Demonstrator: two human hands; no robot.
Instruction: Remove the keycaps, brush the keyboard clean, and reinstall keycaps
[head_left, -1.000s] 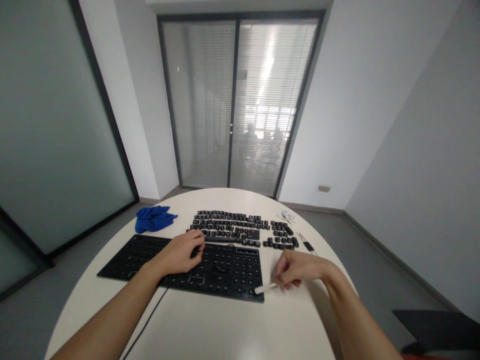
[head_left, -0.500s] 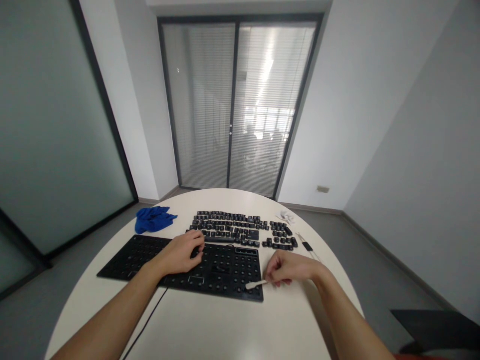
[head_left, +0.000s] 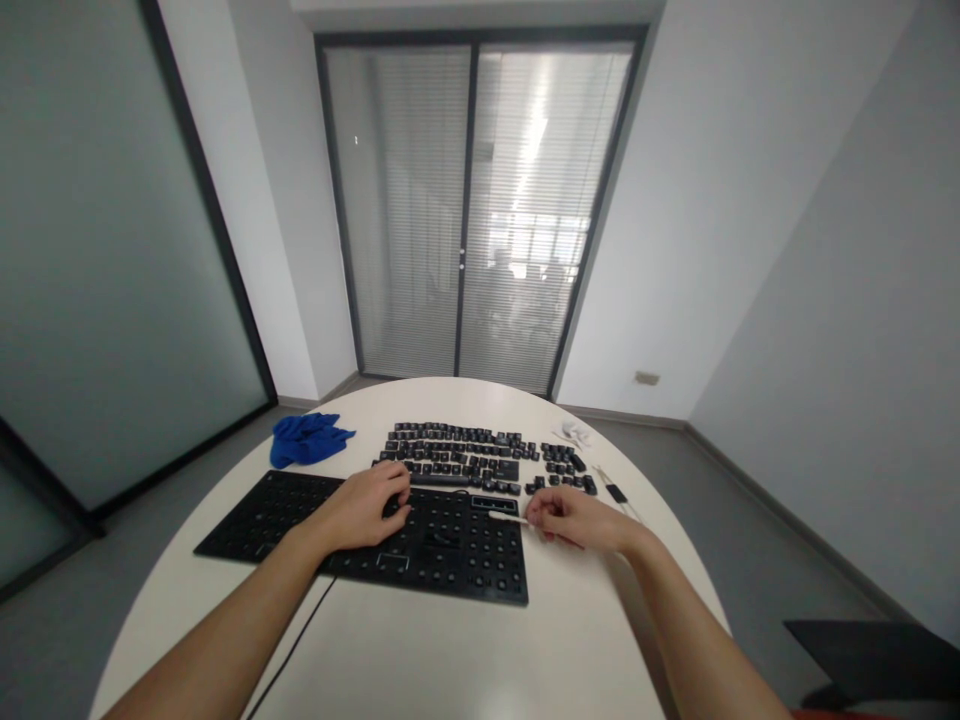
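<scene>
A black keyboard (head_left: 450,545) with its keycaps off lies across the table. My left hand (head_left: 367,505) rests on its middle, fingers bent loosely and thumb apart, with no object seen in it. To the right of the keyboard, my right hand (head_left: 555,515) pinches a thin white stick with a thicker tip (head_left: 506,517), a swab or small brush. That tip is over the keyboard's upper right part, near a framed strip; whether it touches is unclear. Behind the keyboard lie rows of loose black keycaps (head_left: 450,450), with a smaller group (head_left: 562,465) at their right.
A crumpled blue cloth (head_left: 309,440) sits at the back left of the round white table (head_left: 420,650). At the right lie a crumpled white scrap (head_left: 575,433) and a thin tool with a black middle (head_left: 616,493). A black cable (head_left: 292,645) runs toward me.
My right hand has moved away from me along the keyboard's right side, carrying the white stick from the lower right corner to the upper right part. My left hand stays in place.
</scene>
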